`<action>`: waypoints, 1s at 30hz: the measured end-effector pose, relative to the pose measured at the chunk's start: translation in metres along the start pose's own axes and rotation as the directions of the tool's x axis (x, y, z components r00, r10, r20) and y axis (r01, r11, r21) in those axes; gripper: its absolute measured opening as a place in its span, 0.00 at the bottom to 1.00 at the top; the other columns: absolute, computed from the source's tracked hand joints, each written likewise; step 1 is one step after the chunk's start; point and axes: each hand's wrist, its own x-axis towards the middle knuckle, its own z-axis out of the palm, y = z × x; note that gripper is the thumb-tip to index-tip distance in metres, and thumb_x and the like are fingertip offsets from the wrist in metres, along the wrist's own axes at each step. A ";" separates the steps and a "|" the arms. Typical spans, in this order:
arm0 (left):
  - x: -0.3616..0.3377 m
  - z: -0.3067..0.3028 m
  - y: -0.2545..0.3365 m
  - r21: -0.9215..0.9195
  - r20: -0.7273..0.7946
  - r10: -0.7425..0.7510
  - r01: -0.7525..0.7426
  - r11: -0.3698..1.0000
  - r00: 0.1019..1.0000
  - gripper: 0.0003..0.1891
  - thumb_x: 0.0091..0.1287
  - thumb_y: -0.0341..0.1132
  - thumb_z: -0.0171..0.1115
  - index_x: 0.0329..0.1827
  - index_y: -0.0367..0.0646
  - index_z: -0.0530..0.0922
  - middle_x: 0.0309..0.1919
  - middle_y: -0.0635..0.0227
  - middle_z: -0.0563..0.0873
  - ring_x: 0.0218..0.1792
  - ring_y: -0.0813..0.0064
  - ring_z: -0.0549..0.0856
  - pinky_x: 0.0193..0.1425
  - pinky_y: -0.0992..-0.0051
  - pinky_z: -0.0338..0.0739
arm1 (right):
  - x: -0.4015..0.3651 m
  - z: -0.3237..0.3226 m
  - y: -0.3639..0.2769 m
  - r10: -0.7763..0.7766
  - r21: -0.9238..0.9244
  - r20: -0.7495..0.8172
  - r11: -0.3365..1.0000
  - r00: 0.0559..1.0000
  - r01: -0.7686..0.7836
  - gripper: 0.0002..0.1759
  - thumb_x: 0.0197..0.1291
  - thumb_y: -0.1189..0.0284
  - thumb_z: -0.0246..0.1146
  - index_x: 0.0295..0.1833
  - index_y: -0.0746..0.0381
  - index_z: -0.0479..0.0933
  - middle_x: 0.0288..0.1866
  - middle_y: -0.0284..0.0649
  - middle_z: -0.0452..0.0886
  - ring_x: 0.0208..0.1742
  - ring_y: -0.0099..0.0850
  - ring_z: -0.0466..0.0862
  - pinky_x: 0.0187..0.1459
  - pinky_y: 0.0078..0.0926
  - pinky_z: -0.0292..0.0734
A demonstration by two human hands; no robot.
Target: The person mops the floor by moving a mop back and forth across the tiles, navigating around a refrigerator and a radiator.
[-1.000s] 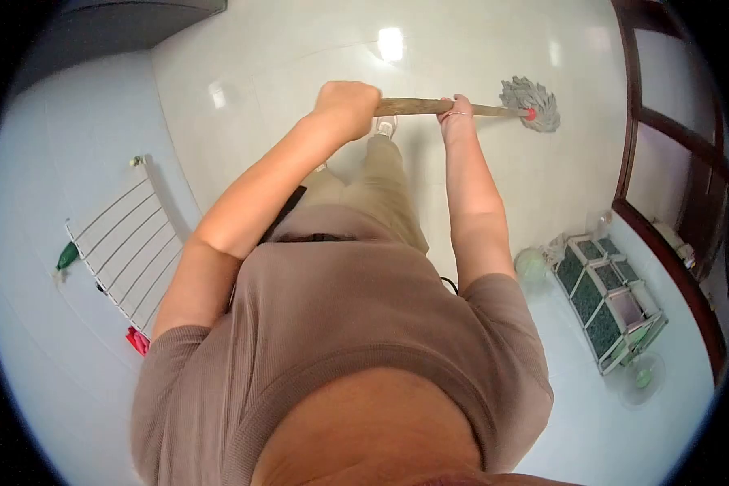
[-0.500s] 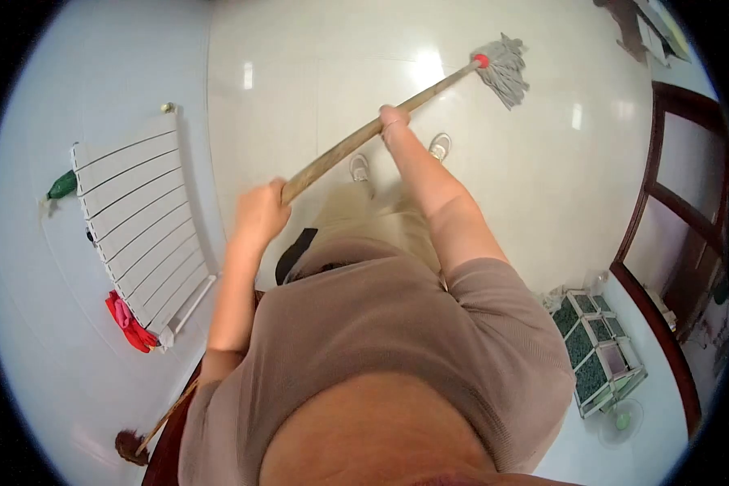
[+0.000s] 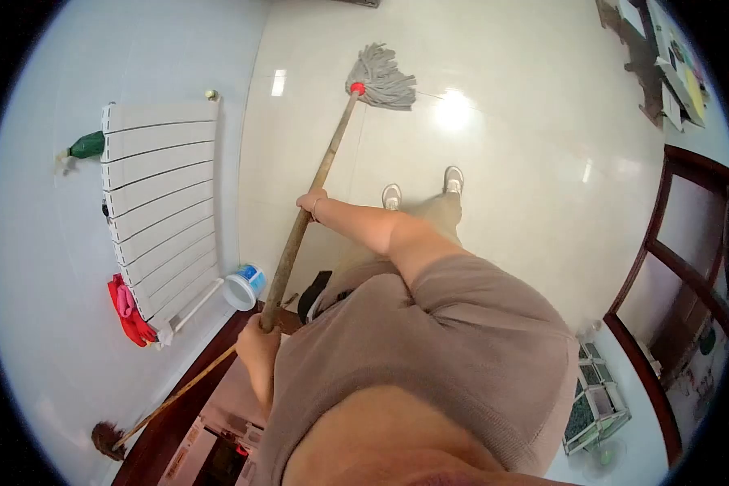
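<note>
A mop (image 3: 329,150) with a long wooden handle, a red collar and grey strings slants across the view. Its string head (image 3: 386,81) rests on the pale tiled floor ahead of my feet. My left hand (image 3: 259,347) is closed around the top end of the handle, close to my left side. Farther down, about the middle of the handle, my right hand (image 3: 312,204) grips it with the arm reaching across my body.
On the left wall hangs a white radiator (image 3: 162,202), with red gloves (image 3: 130,309) and a green bottle (image 3: 87,146) beside it. A white bucket (image 3: 241,290) stands below. At right are a glass-panelled rack (image 3: 595,401) and a dark door frame (image 3: 660,219).
The mop head has swept from the right to the left across the floor. Both hands moved left and back toward me with the handle, now steeper. The bucket has come into view.
</note>
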 end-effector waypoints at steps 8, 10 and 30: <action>0.071 0.014 0.070 0.075 -0.154 0.192 -0.182 0.980 0.969 0.10 0.47 0.33 0.60 0.32 0.41 0.78 0.24 0.53 0.81 0.29 0.51 0.81 0.33 0.59 0.75 | 0.068 -0.036 -0.075 -0.212 0.111 -0.089 0.969 0.973 0.221 0.18 0.42 0.69 0.62 0.37 0.71 0.72 0.28 0.46 0.76 0.23 0.36 0.76 0.17 0.35 0.71; 0.090 0.001 0.102 0.126 -0.170 0.243 -0.223 0.967 0.955 0.09 0.47 0.33 0.59 0.32 0.41 0.78 0.23 0.52 0.81 0.28 0.51 0.81 0.33 0.59 0.75 | 0.086 -0.060 -0.107 -0.253 0.234 -0.085 0.935 0.964 0.266 0.15 0.42 0.71 0.61 0.35 0.70 0.72 0.26 0.47 0.75 0.22 0.36 0.77 0.17 0.36 0.72; 0.054 -0.002 0.430 0.285 0.104 0.873 -0.855 0.434 0.477 0.07 0.47 0.29 0.56 0.31 0.39 0.75 0.22 0.54 0.81 0.26 0.56 0.81 0.31 0.61 0.75 | 0.046 -0.516 -0.102 -0.116 0.709 -0.500 0.515 0.858 0.482 0.11 0.47 0.75 0.62 0.34 0.70 0.69 0.26 0.44 0.73 0.24 0.35 0.76 0.20 0.36 0.76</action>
